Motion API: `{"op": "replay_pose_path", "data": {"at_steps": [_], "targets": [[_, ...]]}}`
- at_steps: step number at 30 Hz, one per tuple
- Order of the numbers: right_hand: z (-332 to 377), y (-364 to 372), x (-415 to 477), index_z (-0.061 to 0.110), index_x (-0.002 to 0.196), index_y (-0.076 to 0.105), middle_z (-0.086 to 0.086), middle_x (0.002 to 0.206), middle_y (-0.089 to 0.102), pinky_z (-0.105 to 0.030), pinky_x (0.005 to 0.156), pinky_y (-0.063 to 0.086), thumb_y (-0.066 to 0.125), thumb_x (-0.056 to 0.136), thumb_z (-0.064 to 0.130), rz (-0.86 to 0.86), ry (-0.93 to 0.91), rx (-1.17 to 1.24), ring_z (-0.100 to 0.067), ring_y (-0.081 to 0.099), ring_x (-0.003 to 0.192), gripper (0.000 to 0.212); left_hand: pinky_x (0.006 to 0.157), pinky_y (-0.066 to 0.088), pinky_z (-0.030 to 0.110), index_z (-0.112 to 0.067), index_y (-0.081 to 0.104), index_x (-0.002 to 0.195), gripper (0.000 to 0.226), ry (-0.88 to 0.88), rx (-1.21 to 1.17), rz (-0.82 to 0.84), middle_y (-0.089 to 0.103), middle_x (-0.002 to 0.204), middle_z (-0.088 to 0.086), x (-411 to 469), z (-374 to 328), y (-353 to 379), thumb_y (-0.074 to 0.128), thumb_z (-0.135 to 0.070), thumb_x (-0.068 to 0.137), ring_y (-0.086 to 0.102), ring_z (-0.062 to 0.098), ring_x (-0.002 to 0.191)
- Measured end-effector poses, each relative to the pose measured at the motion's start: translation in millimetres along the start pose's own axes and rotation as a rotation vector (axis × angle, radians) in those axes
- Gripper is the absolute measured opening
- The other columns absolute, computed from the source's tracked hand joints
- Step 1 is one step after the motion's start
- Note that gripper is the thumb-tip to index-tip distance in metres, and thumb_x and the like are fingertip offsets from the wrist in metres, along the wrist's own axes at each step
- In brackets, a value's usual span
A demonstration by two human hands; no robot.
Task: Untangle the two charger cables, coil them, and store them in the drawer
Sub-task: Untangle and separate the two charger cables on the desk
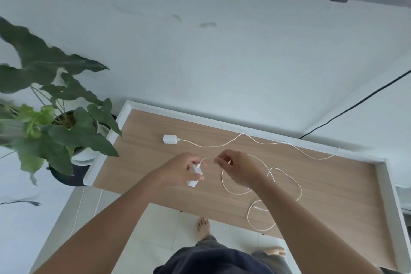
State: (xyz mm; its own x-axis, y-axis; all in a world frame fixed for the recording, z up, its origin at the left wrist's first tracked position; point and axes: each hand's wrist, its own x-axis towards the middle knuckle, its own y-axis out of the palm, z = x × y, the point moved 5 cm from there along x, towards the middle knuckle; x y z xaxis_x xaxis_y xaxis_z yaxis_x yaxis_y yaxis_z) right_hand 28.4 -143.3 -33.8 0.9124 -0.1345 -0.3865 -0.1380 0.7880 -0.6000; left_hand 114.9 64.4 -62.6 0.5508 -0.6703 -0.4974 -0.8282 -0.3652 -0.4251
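Two white charger cables lie on a wooden cabinet top (pixel 144 162). My left hand (pixel 181 168) grips one white charger plug (pixel 194 177) just above the top. My right hand (pixel 236 169) pinches that plug's thin cable (pixel 287 177) a short way from the plug; the cable drops into loose loops under my right forearm. The second charger plug (pixel 170 139) rests at the back left, and its cable (pixel 278 143) snakes right along the back edge. No drawer is in view.
A potted plant (pixel 55 122) with large green leaves stands at the cabinet's left end. A white raised rim (pixel 222 121) borders the cabinet's back and sides. A black cable (pixel 355 104) runs down the wall at right. My bare feet stand on the tiled floor below.
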Motion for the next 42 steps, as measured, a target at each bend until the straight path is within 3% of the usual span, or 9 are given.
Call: {"op": "replay_pose_path", "data": {"at_steps": [9,14,18,23,26,29,32,38,42], "targets": [[-35,21,-7,0.033,0.100,0.082,0.016,0.081,0.068,-0.020,0.065,0.038,0.066,0.104,0.044,0.095,0.138,-0.115,0.001,0.061,0.079,0.019,0.078,0.055,0.039,-0.030,0.059,0.093,0.034,-0.322,0.458,-0.317,0.050,0.115,-0.001,5,130,-23,0.075,0.000,0.089,0.067,0.031,0.101],[-32,28,-12,0.038,0.103,0.080,0.017,0.090,0.071,-0.016,0.070,0.040,0.066,0.105,0.042,0.141,0.096,-0.080,0.007,0.061,0.085,0.014,0.100,0.049,0.042,-0.026,0.069,0.122,0.028,-0.311,0.638,-0.316,0.058,0.128,0.003,10,143,-28,0.075,-0.020,0.095,0.062,0.034,0.121],[-26,33,-8,0.038,0.102,0.080,0.015,0.090,0.076,-0.019,0.073,0.043,0.064,0.106,0.039,0.111,0.074,-0.037,0.005,0.064,0.087,0.016,0.108,0.047,0.038,-0.019,0.065,0.143,0.046,0.125,0.419,-0.188,0.064,0.139,-0.002,11,74,-3,0.070,-0.045,0.105,0.059,0.019,0.126],[-20,31,-6,0.038,0.102,0.078,0.013,0.090,0.078,-0.024,0.073,0.046,0.064,0.107,0.039,0.109,0.089,-0.023,-0.004,0.069,0.086,0.016,0.080,0.051,0.037,-0.020,0.071,0.109,0.020,0.476,0.472,-0.143,0.072,0.099,-0.008,17,11,33,0.057,-0.035,0.113,0.066,0.020,0.086],[-25,18,-7,0.032,0.108,0.081,0.013,0.087,0.072,-0.020,0.065,0.040,0.064,0.107,0.042,0.088,0.124,-0.070,0.002,0.062,0.076,0.020,0.077,0.051,0.040,-0.022,0.069,0.102,0.020,0.292,0.597,-0.291,0.073,0.092,-0.006,23,24,15,0.056,-0.032,0.113,0.070,0.026,0.083],[-46,2,-10,0.035,0.104,0.082,0.017,0.081,0.069,-0.027,0.068,0.045,0.064,0.105,0.048,0.036,0.173,-0.125,0.003,0.061,0.073,0.022,0.081,0.043,0.038,-0.026,0.071,0.102,0.023,-0.168,0.692,-0.465,0.078,0.101,-0.002,20,56,-24,0.050,-0.026,0.112,0.073,0.031,0.095],[-72,-11,-17,0.037,0.095,0.080,0.018,0.075,0.069,-0.037,0.076,0.056,0.065,0.100,0.055,-0.032,0.234,-0.158,-0.002,0.063,0.072,0.024,0.096,0.048,0.042,-0.024,0.072,0.116,0.025,-0.472,0.781,-0.416,0.074,0.120,0.002,17,79,-42,0.052,-0.012,0.106,0.068,0.030,0.116],[-66,-15,-22,0.031,0.092,0.079,0.016,0.071,0.063,-0.019,0.068,0.041,0.070,0.104,0.044,-0.105,0.186,-0.094,0.006,0.060,0.069,0.020,0.111,0.047,0.048,-0.024,0.049,0.157,0.051,0.320,0.622,-0.244,0.058,0.155,-0.001,32,13,14,0.060,-0.035,0.109,0.053,0.025,0.145],[-41,-13,-23,0.031,0.098,0.078,0.014,0.069,0.063,-0.007,0.063,0.041,0.068,0.106,0.042,-0.092,0.107,-0.101,0.010,0.059,0.069,0.017,0.091,0.055,0.044,-0.020,0.075,0.112,0.029,0.567,0.531,-0.214,0.076,0.103,-0.007,32,-30,49,0.051,-0.037,0.112,0.070,0.021,0.096]]}}
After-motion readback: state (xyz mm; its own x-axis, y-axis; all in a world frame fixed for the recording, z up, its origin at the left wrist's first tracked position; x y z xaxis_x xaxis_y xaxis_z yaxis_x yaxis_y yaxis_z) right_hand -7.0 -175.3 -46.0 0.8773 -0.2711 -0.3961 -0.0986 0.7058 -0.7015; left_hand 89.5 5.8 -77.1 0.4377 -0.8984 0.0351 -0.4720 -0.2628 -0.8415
